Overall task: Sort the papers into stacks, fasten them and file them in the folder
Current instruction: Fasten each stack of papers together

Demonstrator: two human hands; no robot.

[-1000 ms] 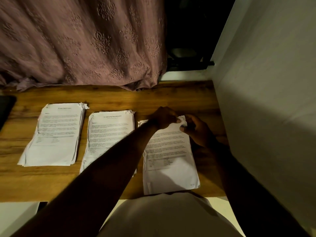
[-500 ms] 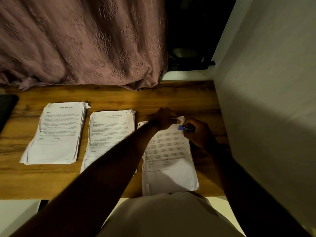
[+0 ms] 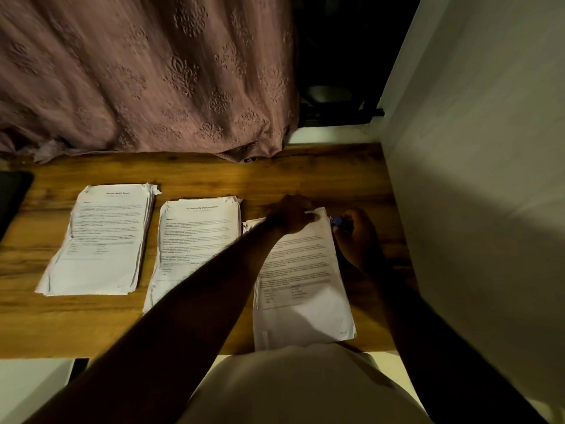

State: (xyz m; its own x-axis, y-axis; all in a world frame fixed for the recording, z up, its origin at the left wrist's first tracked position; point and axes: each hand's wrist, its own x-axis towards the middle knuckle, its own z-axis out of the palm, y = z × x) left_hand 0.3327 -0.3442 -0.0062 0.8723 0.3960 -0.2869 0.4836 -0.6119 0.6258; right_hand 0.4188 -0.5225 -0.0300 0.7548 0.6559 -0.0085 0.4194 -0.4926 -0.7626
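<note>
Your right hand [image 3: 357, 240], curled around a small blue object [image 3: 337, 221], has shifted right, off the right stack [image 3: 302, 286] nearest you. Beyond, your left hand [image 3: 290, 214] pinches that stack's far corner in its fingers, the object just beside it.

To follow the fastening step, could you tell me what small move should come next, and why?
Probably slide the small blue clip onto the top corner of the right stack: the left hand holds that corner, and the right hand holds the clip just beside it.
</note>
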